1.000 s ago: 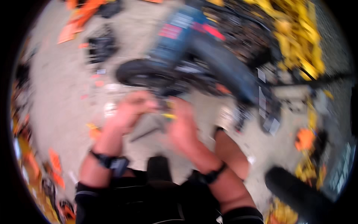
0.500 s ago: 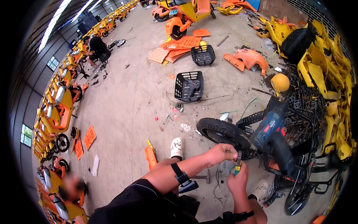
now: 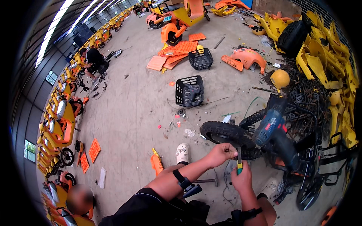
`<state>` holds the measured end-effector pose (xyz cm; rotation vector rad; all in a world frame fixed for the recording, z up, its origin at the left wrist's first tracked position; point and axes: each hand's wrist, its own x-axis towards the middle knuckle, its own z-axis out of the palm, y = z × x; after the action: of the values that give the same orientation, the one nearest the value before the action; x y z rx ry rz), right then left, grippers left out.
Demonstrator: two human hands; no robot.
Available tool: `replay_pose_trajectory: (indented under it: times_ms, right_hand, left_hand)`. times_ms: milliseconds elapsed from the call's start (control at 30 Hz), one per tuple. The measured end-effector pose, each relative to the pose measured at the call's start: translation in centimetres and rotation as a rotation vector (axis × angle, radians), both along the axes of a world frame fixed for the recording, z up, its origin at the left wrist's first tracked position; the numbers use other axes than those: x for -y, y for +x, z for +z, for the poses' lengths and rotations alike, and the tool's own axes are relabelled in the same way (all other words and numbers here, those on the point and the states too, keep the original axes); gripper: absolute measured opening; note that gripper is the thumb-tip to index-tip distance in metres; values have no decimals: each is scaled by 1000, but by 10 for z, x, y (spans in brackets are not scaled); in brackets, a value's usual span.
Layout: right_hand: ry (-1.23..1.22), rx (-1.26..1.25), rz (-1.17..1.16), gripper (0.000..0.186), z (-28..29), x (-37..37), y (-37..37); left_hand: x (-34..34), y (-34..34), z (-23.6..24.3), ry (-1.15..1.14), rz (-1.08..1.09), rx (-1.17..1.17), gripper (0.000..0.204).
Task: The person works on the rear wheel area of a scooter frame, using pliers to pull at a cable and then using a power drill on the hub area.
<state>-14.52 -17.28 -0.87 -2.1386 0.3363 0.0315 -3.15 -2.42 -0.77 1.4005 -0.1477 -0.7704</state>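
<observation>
My right hand [image 3: 242, 177] is closed around the yellow-and-green handle of a utility knife [image 3: 240, 165], whose blade points up. Beside the blade, the fingers of my left hand [image 3: 221, 154] are pinched together. Whatever they hold is too small to make out. Both hands are just in front of a partly stripped scooter's black tyre [image 3: 226, 133] and its spring shock absorber [image 3: 250, 153]. On the scooter's frame, to the right of my hands, rests a blue-and-black cordless drill [image 3: 272, 130].
A hammer [image 3: 211, 180] lies on the floor below my left forearm. Ahead stand black baskets [image 3: 189, 92], one holding another power tool. Yellow panels [image 3: 315, 56] and dark metal parts [image 3: 301, 103] are heaped at the right. Yellow scooters [image 3: 62, 124] line the left, where a person [image 3: 96, 60] crouches.
The view has shifted slightly. My hands stay close together by the tyre, the knife still in my right hand and the left fingers still pinched beside the blade.
</observation>
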Motion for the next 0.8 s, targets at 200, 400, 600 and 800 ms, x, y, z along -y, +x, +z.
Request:
replay_pose_trajectory:
  times_ms: [200, 400, 600, 800]
  right_hand:
    - [-31, 2, 7, 37, -7, -14, 1]
    - [-42, -17, -10, 30, 5, -8, 7]
    - [-78, 16, -34, 27, 5, -11, 17]
    - [-26, -60, 6, 28, 13, -9, 16]
  left_hand:
    - [-17, -2, -6, 103, 9, 52, 12]
    - [-11, 5, 2, 68, 10, 48, 15]
    - [-10, 5, 4, 91, 14, 190, 17]
    - [-11, 12, 7, 191, -30, 237, 19]
